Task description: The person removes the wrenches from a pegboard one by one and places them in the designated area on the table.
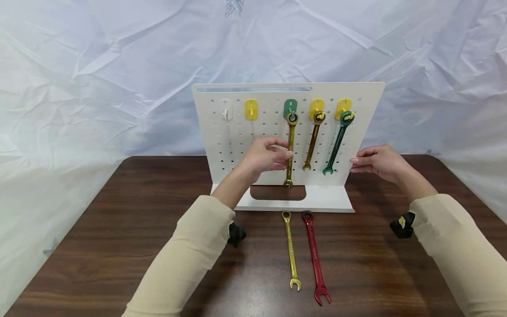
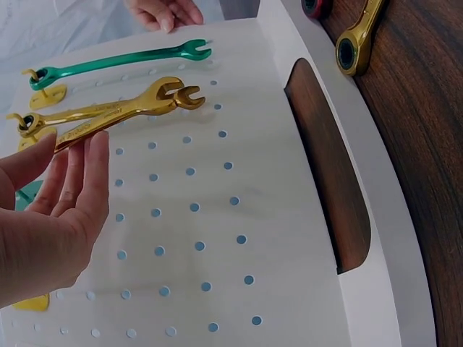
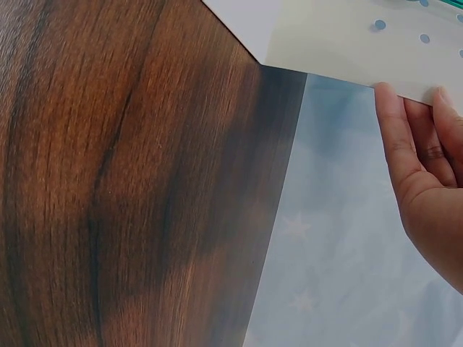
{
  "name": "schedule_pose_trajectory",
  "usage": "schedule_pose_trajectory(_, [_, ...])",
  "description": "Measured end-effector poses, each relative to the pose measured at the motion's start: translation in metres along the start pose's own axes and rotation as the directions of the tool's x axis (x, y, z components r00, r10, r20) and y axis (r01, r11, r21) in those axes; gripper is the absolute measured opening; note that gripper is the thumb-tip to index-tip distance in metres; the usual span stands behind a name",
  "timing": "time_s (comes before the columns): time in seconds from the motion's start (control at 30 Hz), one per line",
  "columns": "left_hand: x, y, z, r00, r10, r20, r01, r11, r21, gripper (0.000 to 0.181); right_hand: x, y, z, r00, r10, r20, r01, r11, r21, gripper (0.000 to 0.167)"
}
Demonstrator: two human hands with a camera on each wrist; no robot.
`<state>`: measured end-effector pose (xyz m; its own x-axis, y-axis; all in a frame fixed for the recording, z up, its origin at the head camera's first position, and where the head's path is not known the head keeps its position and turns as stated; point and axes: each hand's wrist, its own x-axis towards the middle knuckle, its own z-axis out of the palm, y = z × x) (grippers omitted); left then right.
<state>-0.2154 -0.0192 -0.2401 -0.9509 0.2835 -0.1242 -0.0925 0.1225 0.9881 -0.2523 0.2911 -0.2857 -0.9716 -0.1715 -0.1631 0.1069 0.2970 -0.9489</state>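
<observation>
My left hand (image 1: pixel 266 155) pinches the shaft of a gold combination wrench (image 1: pixel 291 140) between thumb and fingers. That wrench's ring end is at the green hook (image 1: pixel 290 105) on a white pegboard (image 1: pixel 233 149), its open end pointing down. In the left wrist view the wrench (image 2: pixel 155 101) overlaps another one behind it. My right hand (image 1: pixel 380 162) holds the pegboard's right edge between thumb and fingers, as the right wrist view also shows. Right of the gold wrench, a bronze-coloured wrench (image 1: pixel 313 141) and a green wrench (image 1: pixel 336 145) hang from yellow hooks.
On the brown table (image 1: pixel 158 246) in front of the pegboard lie a smaller gold wrench (image 1: pixel 291 251) and a red wrench (image 1: pixel 314 251). A white hook (image 1: pixel 225 110) and a yellow hook (image 1: pixel 251 109) at the left carry nothing. A pale cloth (image 1: pixel 119 66) hangs behind.
</observation>
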Motion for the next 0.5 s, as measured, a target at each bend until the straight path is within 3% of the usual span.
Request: schedule_pose_trajectory(0.5, [-0.0075, 0.0028, 0.0063, 1.0, 0.01, -0.006, -0.01, 1.0, -0.015, 0.02, 0.0004, 0.0005, -0.0002, 1.0, -0.003, -0.003, 0.003, 1.0, 0.005, 0.008])
